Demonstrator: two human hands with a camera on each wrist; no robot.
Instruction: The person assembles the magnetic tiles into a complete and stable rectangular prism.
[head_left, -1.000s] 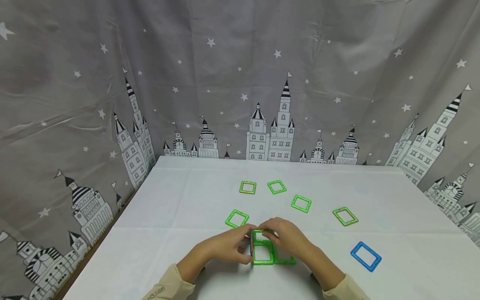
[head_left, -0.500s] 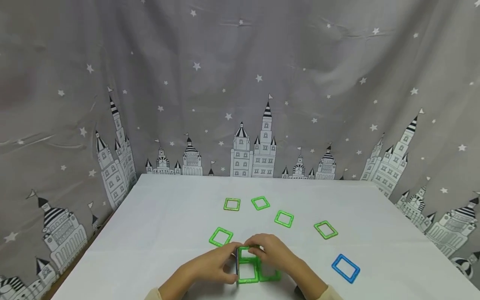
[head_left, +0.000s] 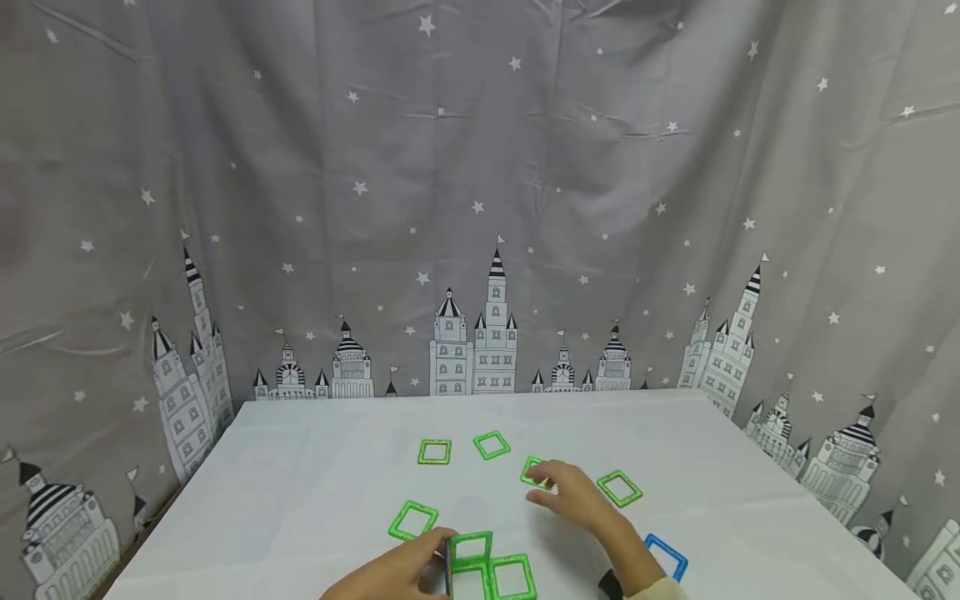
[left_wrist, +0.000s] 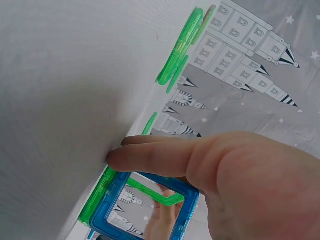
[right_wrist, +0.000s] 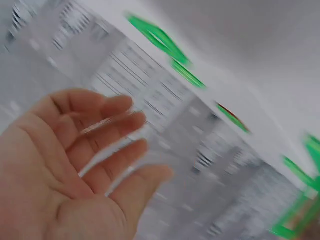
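Observation:
My left hand [head_left: 397, 575] holds a blue magnetic tile [left_wrist: 189, 210] standing on edge, seen as a thin dark strip in the head view. Its fingers lie on the blue frame's far side; the thumb is partly cut off below. Joined to this tile are a standing green magnetic tile [head_left: 471, 535] at the back and flat green tiles, one of them a right-hand square [head_left: 531, 575]. My right hand [head_left: 573, 496] is off the build, fingers loosely bent and holding nothing. It hovers over a loose green tile [head_left: 525, 469], covering part of it.
More loose green tiles lie about: one at the back left [head_left: 435, 452], one at the back middle [head_left: 492, 445], one at the right [head_left: 620, 488] and one left of the build [head_left: 413, 519]. A blue tile [head_left: 667, 554] lies near the right forearm. A grey castle-print curtain [head_left: 480, 167] encloses the white table.
My right hand has let go of the green build and moved forward and right to a loose green tile. The left hand stays at the blue tile. The head view has tilted up.

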